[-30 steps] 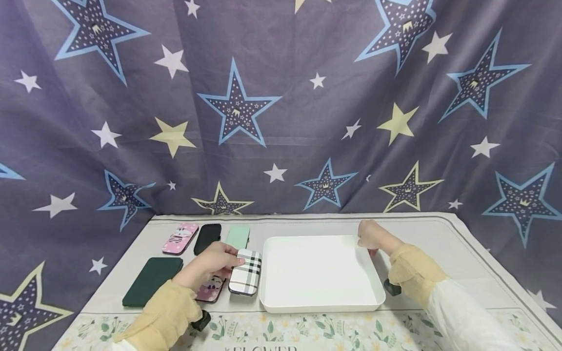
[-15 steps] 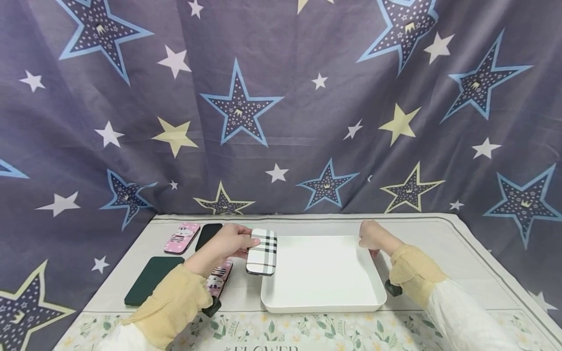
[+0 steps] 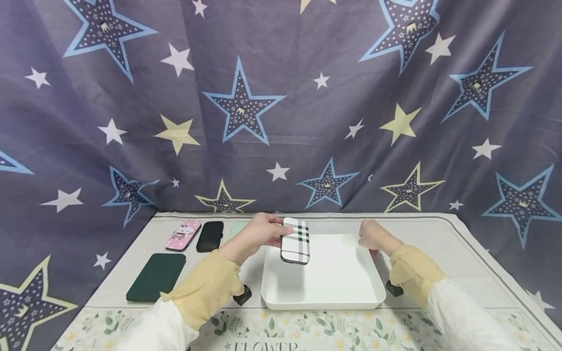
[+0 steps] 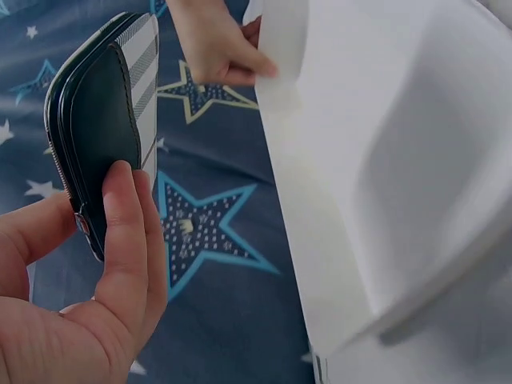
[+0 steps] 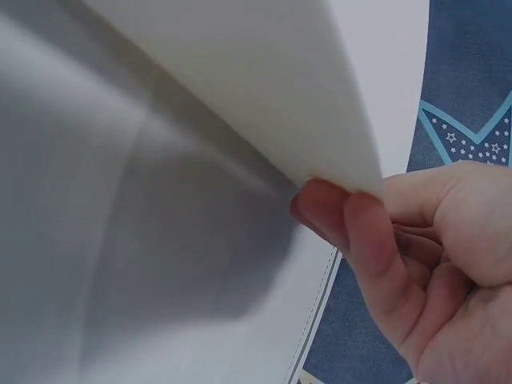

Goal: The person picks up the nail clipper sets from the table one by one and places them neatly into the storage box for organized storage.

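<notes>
My left hand (image 3: 262, 229) pinches a white zip wallet (image 3: 295, 241) with a black-and-grey plaid front, holding it above the left part of a white tray (image 3: 325, 306). Up close in the left wrist view, the wallet's dark leather back (image 4: 100, 120) and the zip along its edge show, thumb on one side and fingers on the other. Over at the tray's far right corner, my right hand (image 3: 377, 236) grips the rim. Fingertips (image 5: 372, 232) press against the tray wall in the right wrist view.
Left of the tray lie a pink patterned case (image 3: 183, 235), a black case (image 3: 210, 237) and a dark green flat wallet (image 3: 156, 277). A mint-green case (image 3: 237, 227) shows partly behind my left hand. A starry curtain (image 3: 281, 122) hangs along the table's back edge.
My left hand has lifted the plaid wallet from beside the tray and carried it right, over the tray. A second pink case is now hidden by my left arm. The right hand stays put.
</notes>
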A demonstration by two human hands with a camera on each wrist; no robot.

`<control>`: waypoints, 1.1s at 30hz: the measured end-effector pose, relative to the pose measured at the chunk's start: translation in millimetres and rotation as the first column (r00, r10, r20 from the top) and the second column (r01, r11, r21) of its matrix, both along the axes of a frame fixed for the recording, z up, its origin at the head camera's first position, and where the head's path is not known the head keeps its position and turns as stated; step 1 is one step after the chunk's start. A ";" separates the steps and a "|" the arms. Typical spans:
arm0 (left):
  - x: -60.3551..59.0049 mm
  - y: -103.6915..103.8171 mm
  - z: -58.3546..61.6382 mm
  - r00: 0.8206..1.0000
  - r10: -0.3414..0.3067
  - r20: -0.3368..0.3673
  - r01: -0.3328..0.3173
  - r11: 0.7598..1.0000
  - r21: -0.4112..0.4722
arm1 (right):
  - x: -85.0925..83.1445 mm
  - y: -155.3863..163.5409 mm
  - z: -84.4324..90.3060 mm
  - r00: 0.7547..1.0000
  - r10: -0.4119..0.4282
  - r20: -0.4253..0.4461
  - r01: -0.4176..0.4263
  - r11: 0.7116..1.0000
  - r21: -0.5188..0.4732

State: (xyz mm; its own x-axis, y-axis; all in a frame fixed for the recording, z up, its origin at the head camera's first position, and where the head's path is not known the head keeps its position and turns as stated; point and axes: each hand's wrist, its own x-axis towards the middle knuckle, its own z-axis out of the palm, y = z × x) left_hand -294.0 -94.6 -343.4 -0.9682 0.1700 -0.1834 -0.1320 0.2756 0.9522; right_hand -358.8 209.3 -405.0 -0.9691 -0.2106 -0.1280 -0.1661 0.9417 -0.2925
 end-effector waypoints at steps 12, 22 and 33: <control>-14.6 50.3 -8.4 0.997 -0.046 0.056 0.045 0.999 0.026 | 1.8 -1.7 -0.1 1.000 -0.018 0.012 0.018 1.000 0.001; -17.4 82.5 -19.0 0.997 -0.072 0.019 0.074 0.990 -0.120 | 1.2 -1.3 -0.1 1.000 -0.010 -0.017 0.010 1.000 0.005; -19.8 118.8 -32.8 0.993 -0.084 0.082 0.095 0.985 -0.147 | 5.4 -2.6 2.7 0.999 -0.023 -0.022 0.023 1.000 0.009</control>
State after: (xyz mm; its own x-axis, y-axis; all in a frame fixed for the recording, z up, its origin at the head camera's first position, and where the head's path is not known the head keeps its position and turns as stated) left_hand -313.8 24.3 -376.2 -0.9327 0.2202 -0.2855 -0.1704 0.4287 0.8872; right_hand -353.4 206.8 -402.4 -0.9764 -0.1868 -0.1083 -0.1503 0.9482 -0.2799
